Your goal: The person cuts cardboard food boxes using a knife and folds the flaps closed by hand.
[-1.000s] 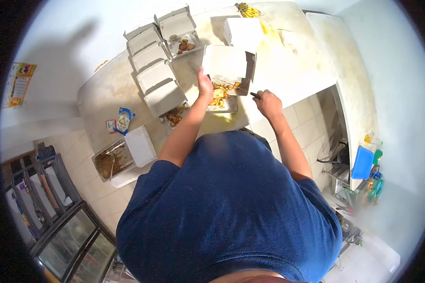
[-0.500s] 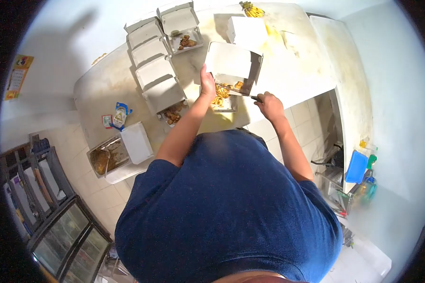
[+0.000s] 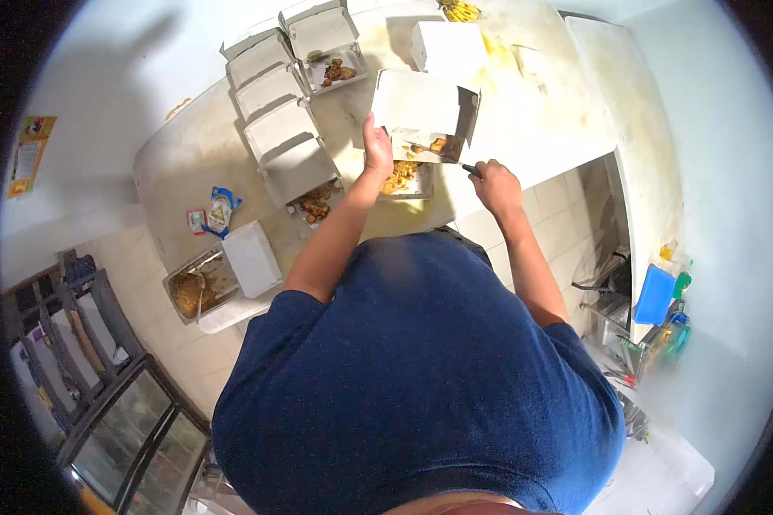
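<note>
My left hand (image 3: 378,151) grips the left side of an open white box (image 3: 416,103), whose lid stands up and whose lower part holds a few browned food pieces (image 3: 439,145). In my right hand (image 3: 496,184) is the dark handle of a utensil (image 3: 471,170), its thin metal end reaching into that box. Just below the held box, another box with yellow-brown food (image 3: 401,178) rests on the table, partly covered by it. Left of my left forearm, an open box with browned pieces (image 3: 315,207) sits at the near end of a row.
Open boxes (image 3: 281,129) line the table's left side, one holding food (image 3: 339,72). A metal tray (image 3: 203,286) with a spoon is at the lower left, near a blue-and-white packet (image 3: 221,211). A white box (image 3: 448,46) and bananas (image 3: 459,10) are at the back.
The held box has risen and tilted over the lower box, uncovering more of the latter's food. My right hand has moved slightly right with the utensil.
</note>
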Demonstrator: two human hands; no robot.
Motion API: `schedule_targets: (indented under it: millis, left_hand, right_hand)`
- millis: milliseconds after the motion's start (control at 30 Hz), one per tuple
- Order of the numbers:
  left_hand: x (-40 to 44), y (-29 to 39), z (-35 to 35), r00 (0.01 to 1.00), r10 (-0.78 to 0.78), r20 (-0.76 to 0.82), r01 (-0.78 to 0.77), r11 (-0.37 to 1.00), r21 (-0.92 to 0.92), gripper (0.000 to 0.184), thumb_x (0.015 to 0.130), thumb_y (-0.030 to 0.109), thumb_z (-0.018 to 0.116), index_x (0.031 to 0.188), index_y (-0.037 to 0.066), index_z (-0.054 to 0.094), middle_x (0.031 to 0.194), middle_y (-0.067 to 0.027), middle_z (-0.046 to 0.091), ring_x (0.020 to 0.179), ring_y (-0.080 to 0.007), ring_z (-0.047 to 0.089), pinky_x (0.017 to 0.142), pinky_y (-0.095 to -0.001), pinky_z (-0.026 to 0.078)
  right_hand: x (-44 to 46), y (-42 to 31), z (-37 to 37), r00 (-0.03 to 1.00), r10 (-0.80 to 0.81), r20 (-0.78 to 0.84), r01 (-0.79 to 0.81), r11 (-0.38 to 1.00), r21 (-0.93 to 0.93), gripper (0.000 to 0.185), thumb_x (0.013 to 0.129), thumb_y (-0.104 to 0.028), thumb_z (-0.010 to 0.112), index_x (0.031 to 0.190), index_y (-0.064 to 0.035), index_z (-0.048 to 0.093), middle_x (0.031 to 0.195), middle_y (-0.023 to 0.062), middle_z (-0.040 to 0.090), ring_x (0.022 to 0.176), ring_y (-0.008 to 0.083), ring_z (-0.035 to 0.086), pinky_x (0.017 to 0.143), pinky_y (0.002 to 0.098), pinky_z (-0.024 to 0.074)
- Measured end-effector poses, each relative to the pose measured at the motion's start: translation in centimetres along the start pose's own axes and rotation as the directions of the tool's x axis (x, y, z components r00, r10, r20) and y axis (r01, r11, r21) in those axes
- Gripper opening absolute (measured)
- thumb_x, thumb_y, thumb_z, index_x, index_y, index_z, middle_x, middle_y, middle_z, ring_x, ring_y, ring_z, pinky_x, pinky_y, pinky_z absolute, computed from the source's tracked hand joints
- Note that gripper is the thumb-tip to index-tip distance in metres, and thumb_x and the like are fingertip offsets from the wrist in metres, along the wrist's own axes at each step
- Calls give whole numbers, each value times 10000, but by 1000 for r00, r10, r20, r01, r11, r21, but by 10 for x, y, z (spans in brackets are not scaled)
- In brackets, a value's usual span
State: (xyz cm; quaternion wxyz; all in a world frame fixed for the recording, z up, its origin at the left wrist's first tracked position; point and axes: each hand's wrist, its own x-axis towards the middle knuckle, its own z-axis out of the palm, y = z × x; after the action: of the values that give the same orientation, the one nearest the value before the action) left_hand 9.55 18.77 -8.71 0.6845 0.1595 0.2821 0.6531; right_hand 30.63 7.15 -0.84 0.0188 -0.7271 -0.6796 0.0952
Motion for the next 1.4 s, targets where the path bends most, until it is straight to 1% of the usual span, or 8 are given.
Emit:
schedule_targets:
  millis: [233,467,733,833,1000,1100,1167,1400]
  left_hand:
    - [0,6,1,999,15,-52,-13,999,40,516,981,433,481,1281,18,541,1324,-66,566,1267,-187,459,1114,-331,262]
    - [-3,8,-8,995,67,-73,-61,995,84,532,953,478,516,1230,27,569,1289,-45,576,1234,-179,470,1094,-332,272]
    - [-5,-4,-21,977,176,-121,-163,981,109,437,978,400,507,1204,26,534,1229,-60,565,1187,-171,484,1062,-333,318]
    - [-7,-2,-22,969,234,-83,-222,966,129,438,977,405,509,1220,41,531,1248,-56,556,1202,-166,474,1067,-328,302]
    - [-9,0,-29,980,154,-129,-140,983,116,455,983,404,490,1224,21,544,1274,-61,558,1228,-175,468,1074,-327,303]
    - [-8,2,-23,984,172,-52,-162,976,148,476,987,410,473,1230,8,552,1292,-65,555,1240,-177,463,1074,-327,304]
    - [-10,7,-16,974,211,-78,-196,966,172,491,988,414,463,1234,-1,556,1293,-71,560,1247,-180,461,1076,-321,301]
    - [-8,6,-16,983,175,-49,-164,972,170,575,957,473,490,1312,21,492,1373,-77,496,1296,-186,417,1117,-351,252]
  right_hand:
    - [-12,0,-10,988,-60,140,55,998,36,198,855,-269,684,954,-97,679,899,134,632,851,338,641,740,457,524]
    - [-19,-2,-30,993,109,51,-111,993,38,203,837,-212,699,951,-47,670,929,180,625,895,356,644,777,462,539]
    - [-17,-30,-25,978,126,165,-133,991,31,191,836,-140,678,939,19,652,916,253,657,908,406,649,816,478,531]
    - [-28,-39,-41,971,124,203,-139,989,58,187,840,-143,672,919,24,649,920,260,661,915,407,647,825,478,526]
    - [-23,-32,-35,975,181,130,-186,982,24,199,824,-152,691,919,21,663,915,255,671,886,412,657,799,473,537]
    - [-19,-31,-34,933,223,282,-237,971,18,196,818,-155,695,908,17,672,940,257,675,906,410,658,809,470,535]
    - [-24,-35,-52,937,229,262,-256,964,71,186,813,-153,694,898,12,681,940,245,679,911,406,658,816,476,529]
    - [-21,-28,-52,951,212,227,-218,976,3,159,840,-111,602,895,13,685,923,243,685,873,400,681,785,474,551]
